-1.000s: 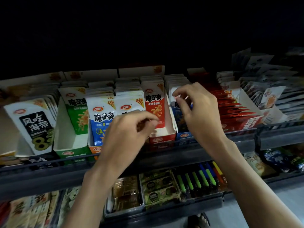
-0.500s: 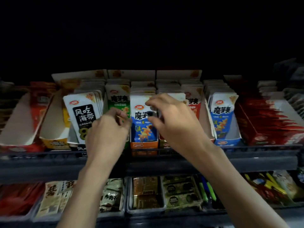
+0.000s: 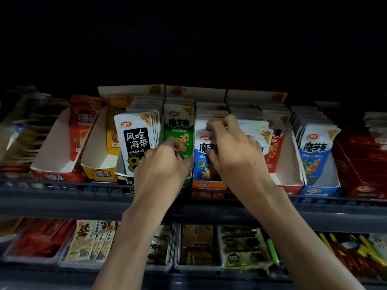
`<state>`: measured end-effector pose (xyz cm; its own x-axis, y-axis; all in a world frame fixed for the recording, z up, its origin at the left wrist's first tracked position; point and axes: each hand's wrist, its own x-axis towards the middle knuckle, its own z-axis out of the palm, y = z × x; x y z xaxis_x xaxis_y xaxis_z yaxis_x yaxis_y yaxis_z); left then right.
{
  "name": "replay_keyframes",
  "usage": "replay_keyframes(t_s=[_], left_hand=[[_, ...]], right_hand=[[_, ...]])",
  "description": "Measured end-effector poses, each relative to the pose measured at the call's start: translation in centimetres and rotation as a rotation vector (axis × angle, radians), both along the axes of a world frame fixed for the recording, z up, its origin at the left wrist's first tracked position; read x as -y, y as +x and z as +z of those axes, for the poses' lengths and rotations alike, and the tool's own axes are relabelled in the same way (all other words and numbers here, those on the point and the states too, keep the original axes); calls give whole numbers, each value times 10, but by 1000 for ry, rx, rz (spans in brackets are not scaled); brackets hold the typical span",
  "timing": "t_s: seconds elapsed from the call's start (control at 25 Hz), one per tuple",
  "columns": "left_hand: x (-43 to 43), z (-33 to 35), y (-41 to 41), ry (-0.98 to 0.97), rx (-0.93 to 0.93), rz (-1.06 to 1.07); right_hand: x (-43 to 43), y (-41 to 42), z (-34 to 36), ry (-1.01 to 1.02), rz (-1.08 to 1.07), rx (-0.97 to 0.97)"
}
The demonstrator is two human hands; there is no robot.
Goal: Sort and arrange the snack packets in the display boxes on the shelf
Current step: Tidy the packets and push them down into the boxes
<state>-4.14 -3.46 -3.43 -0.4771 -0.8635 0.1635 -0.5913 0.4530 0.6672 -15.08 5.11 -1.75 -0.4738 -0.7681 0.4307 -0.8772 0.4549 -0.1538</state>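
Several display boxes of snack packets stand in a row on the upper shelf (image 3: 62,204). My left hand (image 3: 163,166) is at the front of the green packets (image 3: 178,126), its fingertips pinching the lower edge of the front green packet. My right hand (image 3: 236,151) reaches over the orange box (image 3: 207,184) and grips the top of the front blue-and-white packet (image 3: 202,162), fingers curled behind it. The black-label white packets (image 3: 136,139) stand just left of my left hand. Red packets (image 3: 274,147) stand right of my right hand.
A red box (image 3: 52,160) and a yellow box (image 3: 98,162) on the left are mostly hollow at the front. A blue box (image 3: 318,155) and a dark red box (image 3: 362,164) stand to the right. The lower shelf (image 3: 199,248) holds trays of other snacks.
My view has shifted left along the shelf. Both hands moved from the red and blue boxes to the green and orange boxes. My right hand now grips the front blue-and-white packet.
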Motion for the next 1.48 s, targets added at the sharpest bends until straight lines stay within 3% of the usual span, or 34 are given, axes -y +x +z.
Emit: replay_keyframes(t_s=[0.32, 0.44, 0.6, 0.72, 0.88, 1.0, 1.08, 1.48], left_hand=[[-1, -2, -1, -3, 4, -60], [-2, -2, -3, -6, -38, -79], [0, -4, -3, -7, -256, -199], [-5, 1, -2, 116, -447, -330], [-13, 13, 2, 286, -534, -546], [-12, 12, 3, 366, -591, -646], [-12, 10, 1, 409, -605, -651], [-47, 17, -14, 280, -673, -724]], right_hand=[[-2, -10, 0, -144, 8, 51], [-7, -9, 3, -371, 144, 31], [-15, -12, 19, -682, 210, -43], [-25, -12, 30, -820, 344, 96], [-35, -18, 41, -958, 372, 521], [-46, -26, 44, -860, 296, 943], [-51, -27, 42, -756, 280, 1093], [-63, -28, 28, -767, 379, 980]])
